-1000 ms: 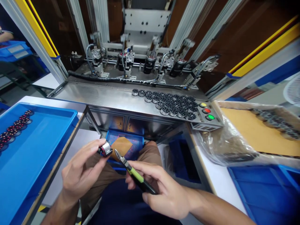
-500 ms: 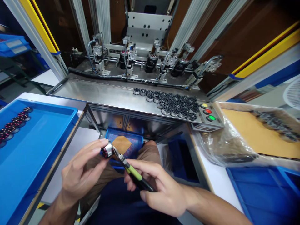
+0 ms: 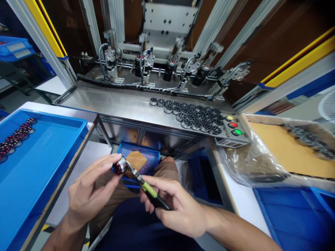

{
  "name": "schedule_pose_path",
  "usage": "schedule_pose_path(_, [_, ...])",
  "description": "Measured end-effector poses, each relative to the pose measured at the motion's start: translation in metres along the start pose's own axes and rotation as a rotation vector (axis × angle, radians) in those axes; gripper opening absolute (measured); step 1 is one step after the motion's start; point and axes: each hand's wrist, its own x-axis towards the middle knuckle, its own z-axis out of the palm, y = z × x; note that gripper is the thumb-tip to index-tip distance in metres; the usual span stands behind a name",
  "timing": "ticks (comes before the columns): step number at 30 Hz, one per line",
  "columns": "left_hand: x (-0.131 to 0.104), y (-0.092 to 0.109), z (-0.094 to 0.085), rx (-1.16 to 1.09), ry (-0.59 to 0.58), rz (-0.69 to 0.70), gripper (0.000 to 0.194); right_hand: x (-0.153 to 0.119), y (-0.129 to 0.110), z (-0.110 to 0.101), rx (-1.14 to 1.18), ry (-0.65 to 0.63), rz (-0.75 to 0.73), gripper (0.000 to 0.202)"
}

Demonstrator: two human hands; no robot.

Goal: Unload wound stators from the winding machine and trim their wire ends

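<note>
Pliers [image 3: 149,190] with green and black handles sit in the right hand [image 3: 180,211], lower middle of the frame, fingers and thumb closed around the grips. The left hand [image 3: 90,191], lower left of centre, pinches a small round part [image 3: 120,166] between its fingertips and thumb; the part has a silvery band and red spots on its dark side. It lies left of the frame's centre, band towards the pliers.

One second ago the plier tips stood slightly apart from the part, with a visible gap; now they are at its right edge, as they were half a second ago. Whether the tips bite on anything is too small to tell. The left hand stays in nearly the same place, its pinch unchanged.

Behind the hands, a blue bin [image 3: 151,163] at the lower centre carries a brown sheet [image 3: 136,160]. Dark ring-shaped parts [image 3: 196,115] crowd the right half of a metal ledge [image 3: 112,104] across the middle, beside a panel with yellow, red and green buttons [image 3: 237,132]. At the left edge, red-spotted parts [image 3: 19,134] line a blue tray [image 3: 57,146]. At the right, more dark parts [image 3: 311,139] rest on a tan sheet [image 3: 269,143] inside a plastic-lined box. These groups match the earlier frames.
</note>
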Motion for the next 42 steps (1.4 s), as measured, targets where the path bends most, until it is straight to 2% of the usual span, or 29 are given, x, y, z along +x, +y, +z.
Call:
schedule_pose_path(3, [0.001,0.001,0.000,0.031,0.007,0.046,0.054,0.002,-0.001,0.000,0.002,0.006,-0.002,0.080])
schedule_pose_path(6, [0.002,-0.002,0.003,0.094,0.033,0.176,0.062,0.004,-0.004,-0.001,-0.093,0.033,-0.020,0.075])
schedule_pose_path(9, [0.005,-0.006,0.005,0.148,0.050,0.310,0.067,0.005,-0.006,-0.002,-0.189,0.103,0.030,0.068])
schedule_pose_path(11, [0.006,-0.008,0.006,0.162,0.053,0.348,0.067,0.005,-0.005,-0.004,-0.180,0.166,0.071,0.066])
schedule_pose_path(14, [0.005,-0.010,0.003,0.200,0.071,0.368,0.064,0.002,-0.002,-0.007,-0.138,0.221,0.064,0.070])
schedule_pose_path(20, [-0.001,-0.007,-0.001,0.351,0.132,0.376,0.051,-0.003,0.006,-0.010,-0.062,0.189,0.041,0.070])
schedule_pose_path(24, [-0.001,-0.005,-0.001,0.356,0.138,0.378,0.052,-0.002,0.007,-0.010,-0.023,0.189,0.057,0.070])
schedule_pose_path(27, [-0.004,-0.008,0.000,0.335,0.143,0.329,0.057,0.001,0.008,-0.013,-0.010,0.188,0.083,0.070])
schedule_pose_path(29, [-0.011,-0.011,-0.004,0.228,0.157,0.212,0.055,0.003,0.011,-0.015,-0.019,0.186,0.099,0.068])
schedule_pose_path(32, [-0.030,-0.018,-0.023,-0.081,0.204,-0.173,0.037,0.003,0.018,-0.022,-0.077,0.167,0.098,0.062])
schedule_pose_path(34, [-0.048,-0.024,-0.047,-0.272,0.283,-0.498,0.025,0.005,0.019,-0.031,-0.176,0.125,0.077,0.059])
schedule_pose_path(35, [-0.056,-0.027,-0.062,-0.339,0.333,-0.658,0.026,0.008,0.017,-0.037,-0.261,0.106,0.056,0.059])
schedule_pose_path(38, [-0.072,-0.037,-0.113,-0.391,0.485,-1.094,0.044,0.035,-0.002,-0.058,-0.648,0.104,-0.105,0.059])
schedule_pose_path(39, [-0.072,-0.044,-0.129,-0.343,0.504,-1.173,0.052,0.051,-0.012,-0.064,-0.788,0.115,-0.181,0.058])
schedule_pose_path(40, [-0.070,-0.053,-0.144,-0.268,0.496,-1.195,0.061,0.071,-0.021,-0.071,-0.912,0.122,-0.262,0.056])
schedule_pose_path(42, [-0.056,-0.081,-0.168,-0.069,0.388,-1.094,0.073,0.120,-0.035,-0.083,-1.096,0.113,-0.365,0.055])
